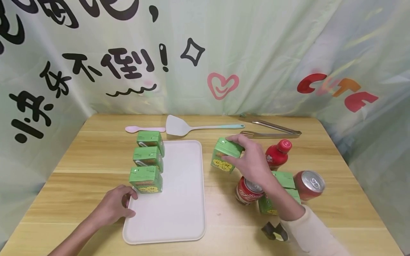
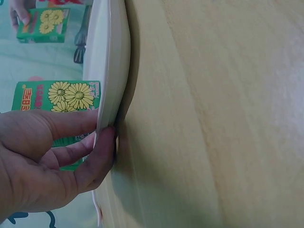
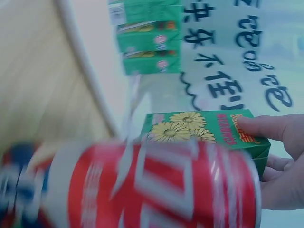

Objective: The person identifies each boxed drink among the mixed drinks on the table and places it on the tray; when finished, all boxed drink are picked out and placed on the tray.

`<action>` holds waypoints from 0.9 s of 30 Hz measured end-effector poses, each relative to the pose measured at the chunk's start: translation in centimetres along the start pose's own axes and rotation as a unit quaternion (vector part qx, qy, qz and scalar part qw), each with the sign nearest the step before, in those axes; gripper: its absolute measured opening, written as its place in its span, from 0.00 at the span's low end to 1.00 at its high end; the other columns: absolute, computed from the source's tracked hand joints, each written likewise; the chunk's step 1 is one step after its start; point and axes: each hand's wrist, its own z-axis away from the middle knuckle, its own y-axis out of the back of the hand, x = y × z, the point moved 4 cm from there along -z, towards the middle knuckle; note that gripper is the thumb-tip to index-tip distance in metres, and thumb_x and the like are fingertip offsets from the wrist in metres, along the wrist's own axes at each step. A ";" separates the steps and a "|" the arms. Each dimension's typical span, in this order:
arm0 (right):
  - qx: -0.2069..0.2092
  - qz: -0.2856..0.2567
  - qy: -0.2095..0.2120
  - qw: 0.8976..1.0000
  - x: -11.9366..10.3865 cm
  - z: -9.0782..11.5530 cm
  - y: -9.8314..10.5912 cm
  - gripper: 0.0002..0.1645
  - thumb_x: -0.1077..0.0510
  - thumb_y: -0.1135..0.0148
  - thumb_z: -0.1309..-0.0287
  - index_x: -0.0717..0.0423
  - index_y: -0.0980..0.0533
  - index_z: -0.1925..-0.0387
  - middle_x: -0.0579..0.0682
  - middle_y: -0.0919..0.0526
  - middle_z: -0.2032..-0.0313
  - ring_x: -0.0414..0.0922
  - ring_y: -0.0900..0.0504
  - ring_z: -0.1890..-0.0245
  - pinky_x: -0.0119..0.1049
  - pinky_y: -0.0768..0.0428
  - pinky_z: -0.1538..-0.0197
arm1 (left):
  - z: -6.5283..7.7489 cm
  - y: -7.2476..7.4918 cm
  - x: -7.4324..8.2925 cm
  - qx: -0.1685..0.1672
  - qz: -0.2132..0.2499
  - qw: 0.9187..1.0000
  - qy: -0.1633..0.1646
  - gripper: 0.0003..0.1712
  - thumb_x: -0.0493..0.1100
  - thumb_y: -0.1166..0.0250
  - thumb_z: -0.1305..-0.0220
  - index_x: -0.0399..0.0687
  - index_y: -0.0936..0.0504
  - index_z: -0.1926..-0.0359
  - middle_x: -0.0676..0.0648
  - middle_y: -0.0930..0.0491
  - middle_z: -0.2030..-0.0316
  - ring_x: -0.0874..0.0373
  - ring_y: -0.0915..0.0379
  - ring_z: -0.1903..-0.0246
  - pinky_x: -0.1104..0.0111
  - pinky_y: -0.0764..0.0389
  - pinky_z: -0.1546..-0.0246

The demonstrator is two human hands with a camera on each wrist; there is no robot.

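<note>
the left hand pinches the white tray by its left edge, near three green cartons on its far left. the right hand grips another carton right of the tray.

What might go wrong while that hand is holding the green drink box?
The green box might slip, since the right hand holds it by fingers and thumb.

The forearm might bump the red can just to its left and knock it over.

The left hand pinches the tray by its edge; a tug might topple the three boxes lined up along that side.
</note>
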 end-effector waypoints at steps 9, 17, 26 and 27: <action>-0.001 -0.072 0.000 0.997 -2.4 -0.1 -1.8 0.29 0.61 0.29 0.63 0.50 0.27 0.53 0.48 0.23 0.60 0.44 0.27 0.66 0.34 0.26 0.68 | -0.1 0.1 -0.1 0.002 -0.004 1.000 0.008 0.24 0.32 0.26 0.74 0.42 0.24 0.68 0.48 0.33 0.76 0.58 0.37 0.77 0.72 0.34 0.82; -0.019 -0.108 -0.019 0.994 -3.1 -1.3 -5.6 0.29 0.62 0.28 0.66 0.47 0.24 0.55 0.46 0.22 0.60 0.43 0.26 0.64 0.33 0.26 0.66 | 0.2 0.2 0.4 0.004 0.001 1.000 -0.002 0.23 0.31 0.27 0.74 0.42 0.25 0.69 0.49 0.34 0.76 0.58 0.37 0.77 0.72 0.34 0.81; -0.023 -0.119 -0.006 0.993 -3.5 -3.4 -8.7 0.28 0.65 0.29 0.66 0.49 0.23 0.57 0.47 0.22 0.59 0.43 0.26 0.62 0.35 0.26 0.62 | 0.2 0.2 0.5 0.006 0.005 1.000 0.000 0.24 0.30 0.27 0.74 0.41 0.25 0.69 0.48 0.33 0.76 0.58 0.37 0.77 0.72 0.33 0.81; -0.023 -0.122 -0.006 0.992 -3.6 -3.6 -9.0 0.28 0.65 0.29 0.66 0.49 0.23 0.56 0.47 0.22 0.59 0.43 0.26 0.62 0.35 0.26 0.62 | 0.3 0.1 0.5 0.006 0.006 1.000 -0.001 0.24 0.30 0.27 0.74 0.41 0.25 0.69 0.48 0.33 0.76 0.58 0.37 0.77 0.72 0.33 0.82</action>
